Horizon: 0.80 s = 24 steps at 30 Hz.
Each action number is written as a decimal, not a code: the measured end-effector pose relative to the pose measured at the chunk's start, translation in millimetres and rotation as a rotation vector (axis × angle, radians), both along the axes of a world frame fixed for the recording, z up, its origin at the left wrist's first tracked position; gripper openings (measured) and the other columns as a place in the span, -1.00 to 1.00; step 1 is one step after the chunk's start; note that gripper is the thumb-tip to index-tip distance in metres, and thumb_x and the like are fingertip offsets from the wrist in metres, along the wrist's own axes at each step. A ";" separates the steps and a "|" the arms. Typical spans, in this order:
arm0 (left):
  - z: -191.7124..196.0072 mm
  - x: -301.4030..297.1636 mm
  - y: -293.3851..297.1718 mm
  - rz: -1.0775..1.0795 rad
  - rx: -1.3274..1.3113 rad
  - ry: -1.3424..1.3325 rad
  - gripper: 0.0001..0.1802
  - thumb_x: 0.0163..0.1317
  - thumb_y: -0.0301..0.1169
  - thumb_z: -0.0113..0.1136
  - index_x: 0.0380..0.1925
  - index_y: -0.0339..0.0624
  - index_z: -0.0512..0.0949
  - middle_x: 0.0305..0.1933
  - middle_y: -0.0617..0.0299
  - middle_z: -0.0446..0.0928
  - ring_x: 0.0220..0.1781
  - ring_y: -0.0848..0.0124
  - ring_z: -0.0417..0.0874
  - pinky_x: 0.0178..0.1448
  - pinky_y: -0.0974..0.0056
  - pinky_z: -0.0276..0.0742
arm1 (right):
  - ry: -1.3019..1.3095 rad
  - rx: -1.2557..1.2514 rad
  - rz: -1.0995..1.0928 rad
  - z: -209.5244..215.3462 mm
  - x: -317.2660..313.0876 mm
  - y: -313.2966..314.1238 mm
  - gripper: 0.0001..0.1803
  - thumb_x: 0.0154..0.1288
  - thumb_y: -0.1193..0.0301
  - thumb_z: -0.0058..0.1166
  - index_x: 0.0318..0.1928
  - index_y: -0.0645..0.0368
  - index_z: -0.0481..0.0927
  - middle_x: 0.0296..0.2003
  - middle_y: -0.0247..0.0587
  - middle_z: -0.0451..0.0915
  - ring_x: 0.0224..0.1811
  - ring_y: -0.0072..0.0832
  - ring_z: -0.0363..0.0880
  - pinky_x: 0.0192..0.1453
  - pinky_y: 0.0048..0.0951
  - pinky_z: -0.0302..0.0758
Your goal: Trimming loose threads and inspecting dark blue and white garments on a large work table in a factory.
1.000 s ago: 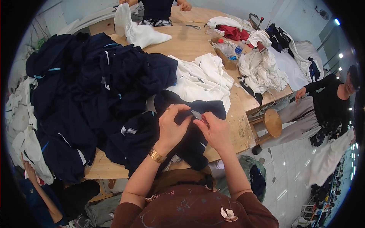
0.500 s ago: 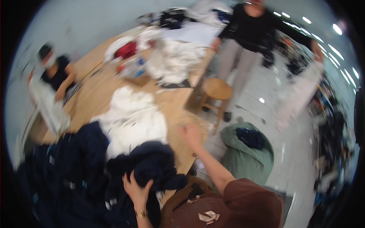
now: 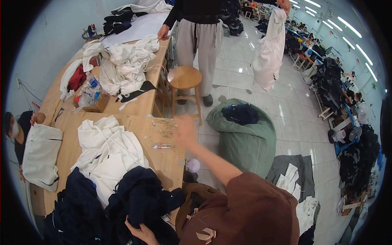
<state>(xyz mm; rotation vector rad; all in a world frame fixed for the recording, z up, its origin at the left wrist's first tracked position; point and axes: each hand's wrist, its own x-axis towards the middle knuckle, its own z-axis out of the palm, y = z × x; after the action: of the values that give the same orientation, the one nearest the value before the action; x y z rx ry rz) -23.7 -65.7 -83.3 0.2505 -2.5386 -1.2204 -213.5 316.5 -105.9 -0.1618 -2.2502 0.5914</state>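
Note:
My left hand [image 3: 141, 233] lies against a bunched navy garment [image 3: 141, 196] at the near edge of the wooden table, thumb and fingers spread apart on the cloth. Over the table's right edge my right hand [image 3: 185, 131] is raised, its fingers smeared by motion; whether it holds anything cannot be made out. Just left of it, a small pair of thread snips [image 3: 163, 145] rests on the wood among thread scraps. A white garment with drawstrings [image 3: 108, 149] is heaped beyond the navy one. More navy clothing [image 3: 75, 208] is piled at the near left.
A green sack [image 3: 249, 143] with dark cloth stands on the floor to the right, near a wooden stool [image 3: 184, 78]. One person [image 3: 200, 41] holds up a white garment [image 3: 269, 53]; another [image 3: 24, 134] handles white cloth at left. White garments [image 3: 126, 61] cover the far table.
The view has swung to the right and steadied. My left hand sits lower against the navy garment, its fingers less raised. My right arm stays stretched over the table's right edge.

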 end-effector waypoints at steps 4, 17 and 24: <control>-2.4 0.6 -1.2 0.069 0.012 -0.013 -0.40 0.27 -0.38 0.05 0.20 -0.56 0.15 0.03 -0.19 0.43 0.00 0.17 0.49 0.12 0.26 0.34 | -0.146 -0.025 -0.469 -20.2 1.8 123.1 -0.42 -0.02 0.30 0.18 0.09 0.01 0.36 -0.07 -0.06 0.39 0.04 -0.10 0.33 0.03 -0.05 0.27; 8.7 -5.5 1.1 0.027 -0.045 0.004 -0.42 0.27 -0.33 0.06 0.12 -0.60 0.20 -0.01 -0.26 0.42 0.02 0.02 0.50 0.13 0.18 0.36 | -0.141 -0.249 -0.624 31.7 14.3 349.3 -0.41 -0.02 0.08 0.21 0.06 0.01 0.53 0.09 0.04 0.37 0.14 -0.10 0.35 0.12 -0.11 0.35; 12.6 -5.0 3.9 0.012 -0.027 -0.083 -0.49 0.29 -0.36 0.03 0.13 -0.52 0.26 0.07 -0.13 0.45 0.11 0.19 0.47 0.20 0.26 0.31 | 0.769 -1.223 0.034 144.1 22.2 379.6 -0.65 0.16 0.19 0.02 -0.32 0.27 0.58 -0.29 -0.14 0.58 -0.17 -0.30 0.55 -0.08 -0.29 0.46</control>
<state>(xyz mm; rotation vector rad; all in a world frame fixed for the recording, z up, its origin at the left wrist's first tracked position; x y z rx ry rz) -28.8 -61.7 -70.7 0.3156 -2.6183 -1.1947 -191.4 696.1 38.2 -0.4043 -0.9333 1.6437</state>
